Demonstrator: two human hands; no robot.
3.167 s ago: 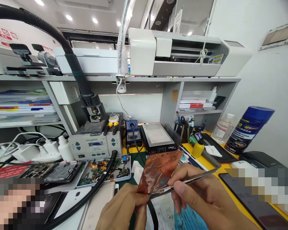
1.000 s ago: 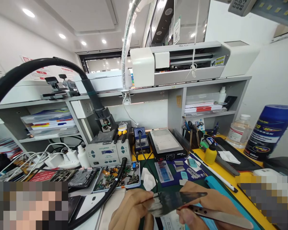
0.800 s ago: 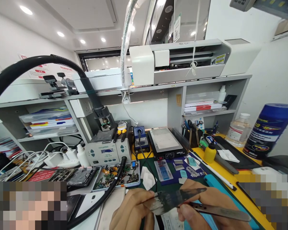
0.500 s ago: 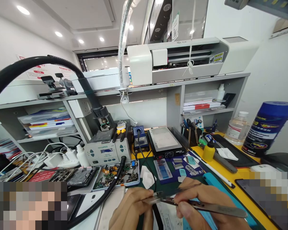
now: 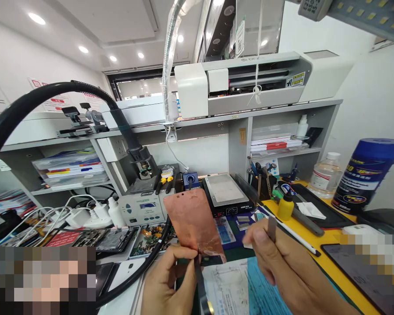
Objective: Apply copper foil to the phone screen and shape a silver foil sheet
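A thin, copper-colored sheet (image 5: 195, 221) tilts upright above a workbench, its smooth, satiny face breaking into creased, shinier patches toward 5 o'clock. Its upper corners are rounded, and small dark notches or marks line the top edge near 11 o'clock. A flat, flexible black strip (image 5: 201, 280) drops from the lower edge toward 6 o'clock, a glossy gold-colored patch near its bottom.

The left hand (image 5: 170, 278) reaches in from 7 o'clock, nearly closed, thumb and bent index finger pinching the sheet's lower edge where the strip begins; the other fingers curl beneath. At 4 o'clock of the sheet and apart from it, the right hand (image 5: 276, 260) is raised from a slanting forearm, fingers folded inward and closed around a narrow, dull-gray metal tool (image 5: 272, 228), its blunt end poking up past the knuckles.

Below the sheet, toward 5 o'clock, lie a creased, printed white paper (image 5: 225, 284) and a blue paper (image 5: 269, 286) covered in dark lines. A shallow tray (image 5: 135, 241) of small circuit parts sits at 8 o'clock, crossed by a smooth, black rubbery hose (image 5: 160, 243). A flat, metal-topped plate unit (image 5: 226, 190) stands at 1 o'clock, a squat yellow bottle (image 5: 285, 208) at 3 o'clock.
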